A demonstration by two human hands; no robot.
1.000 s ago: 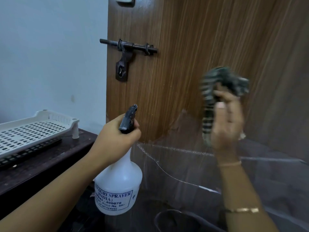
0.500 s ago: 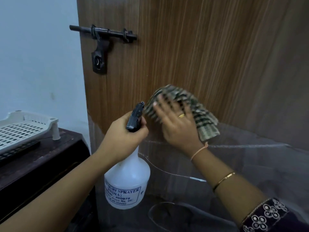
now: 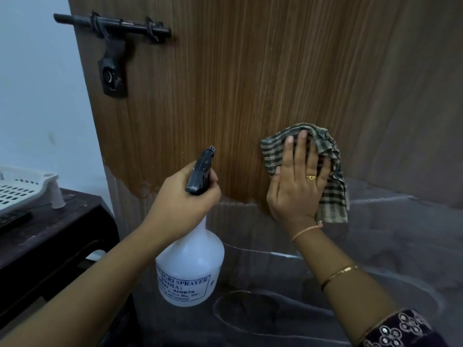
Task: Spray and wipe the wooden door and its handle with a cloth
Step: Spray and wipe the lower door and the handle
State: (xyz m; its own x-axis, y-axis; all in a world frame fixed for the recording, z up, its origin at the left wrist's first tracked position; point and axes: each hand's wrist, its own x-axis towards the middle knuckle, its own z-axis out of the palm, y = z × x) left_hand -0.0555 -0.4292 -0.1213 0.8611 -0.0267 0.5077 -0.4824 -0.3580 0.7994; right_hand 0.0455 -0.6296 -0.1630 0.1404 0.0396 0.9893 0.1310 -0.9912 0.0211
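Right hand, fingers flat, presses checked woven cloth on grained wooden door. Left hand grips translucent plastic spray bottle, 7 o'clock of cloth. Dark metal bolt latch, 10 o'clock.

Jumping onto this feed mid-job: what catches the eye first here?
At centre right, the right hand presses a checked cloth flat against the wooden door. Just left of it, the left hand grips a white spray bottle by its black trigger head. A dark sliding bolt sits at the door's upper left.
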